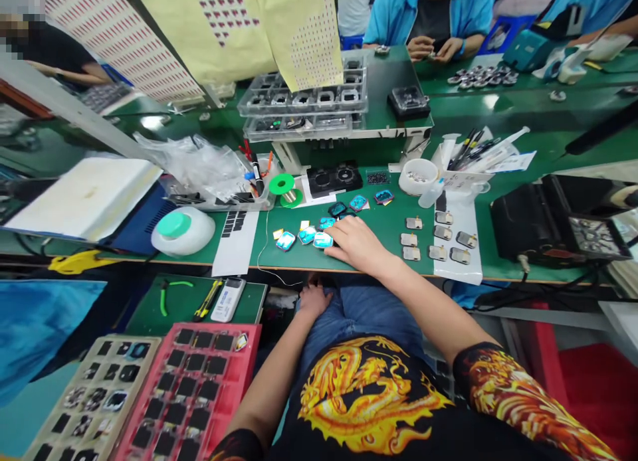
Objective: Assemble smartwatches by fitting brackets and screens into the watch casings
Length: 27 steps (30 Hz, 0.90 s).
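My right hand [357, 244] is over the green bench, thumb and fingers closed around the edge of a small rounded-square part with shiny blue film [322, 240], perhaps a watch screen. Similar blue-filmed parts lie close by, one [286, 240] to the left and another [358, 202] beyond my fingers. Below the bench edge, my left hand [315, 299] rests flat on my thigh with its fingers loosely apart, holding nothing. To the right of my right hand, several small grey metal-backed parts [409, 239] lie in rows, some on a white sheet [456, 265].
A solder spool [288, 190], white bottle [183, 232] and black holder [335, 177] stand around the work spot. At lower left are a red tray [229, 388], a beige tray [47, 418] and green-handled pliers [163, 298]. A black machine [533, 215] sits right; co-workers sit opposite.
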{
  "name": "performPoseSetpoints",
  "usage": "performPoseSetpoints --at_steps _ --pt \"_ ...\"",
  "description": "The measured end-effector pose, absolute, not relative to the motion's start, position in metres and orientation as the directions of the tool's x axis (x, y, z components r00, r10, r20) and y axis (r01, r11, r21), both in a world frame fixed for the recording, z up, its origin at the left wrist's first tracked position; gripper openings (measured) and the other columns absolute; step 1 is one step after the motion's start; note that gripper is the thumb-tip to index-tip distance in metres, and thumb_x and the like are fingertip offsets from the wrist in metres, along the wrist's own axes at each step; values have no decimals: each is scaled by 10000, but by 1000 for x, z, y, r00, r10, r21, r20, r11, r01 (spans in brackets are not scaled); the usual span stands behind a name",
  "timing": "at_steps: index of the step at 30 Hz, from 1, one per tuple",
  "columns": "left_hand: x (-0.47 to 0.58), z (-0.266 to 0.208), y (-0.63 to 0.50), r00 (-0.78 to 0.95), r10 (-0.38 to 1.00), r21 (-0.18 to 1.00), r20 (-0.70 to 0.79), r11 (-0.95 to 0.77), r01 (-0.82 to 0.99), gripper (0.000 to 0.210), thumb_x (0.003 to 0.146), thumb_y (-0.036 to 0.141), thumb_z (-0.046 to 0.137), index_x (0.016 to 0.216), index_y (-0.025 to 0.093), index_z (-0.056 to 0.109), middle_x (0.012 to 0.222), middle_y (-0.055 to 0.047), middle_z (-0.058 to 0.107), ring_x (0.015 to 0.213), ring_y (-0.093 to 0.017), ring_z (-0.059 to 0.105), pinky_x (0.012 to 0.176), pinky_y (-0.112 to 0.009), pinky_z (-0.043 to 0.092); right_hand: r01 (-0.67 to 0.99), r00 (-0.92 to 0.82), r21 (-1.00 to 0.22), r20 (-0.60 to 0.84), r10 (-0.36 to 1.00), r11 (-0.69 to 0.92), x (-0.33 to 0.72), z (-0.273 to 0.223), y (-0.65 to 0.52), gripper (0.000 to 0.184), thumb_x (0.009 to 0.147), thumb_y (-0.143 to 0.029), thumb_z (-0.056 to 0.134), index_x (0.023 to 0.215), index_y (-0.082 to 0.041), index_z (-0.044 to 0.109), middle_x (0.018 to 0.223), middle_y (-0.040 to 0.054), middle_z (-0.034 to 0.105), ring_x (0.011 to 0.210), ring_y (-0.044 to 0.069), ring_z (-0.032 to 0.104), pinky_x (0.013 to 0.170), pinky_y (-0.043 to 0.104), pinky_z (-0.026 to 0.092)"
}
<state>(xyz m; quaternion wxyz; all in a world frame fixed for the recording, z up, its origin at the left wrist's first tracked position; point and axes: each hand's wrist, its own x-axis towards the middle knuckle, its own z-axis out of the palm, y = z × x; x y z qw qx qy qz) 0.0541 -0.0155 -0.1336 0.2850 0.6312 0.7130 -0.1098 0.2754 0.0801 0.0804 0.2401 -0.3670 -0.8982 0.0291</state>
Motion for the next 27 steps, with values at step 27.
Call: performPoseSetpoints --at_steps 27 --pt "82 79 -57 147 987 858 -65 130 -497 662 845 349 1038 1452 302 780 1436 -109 778 1225 -255 806 999 -353 697 201 -415 -840 393 820 504 297 106 -18 412 1076 -579 785 1320 -250 824 1089 69 823 958 211 720 902 385 590"
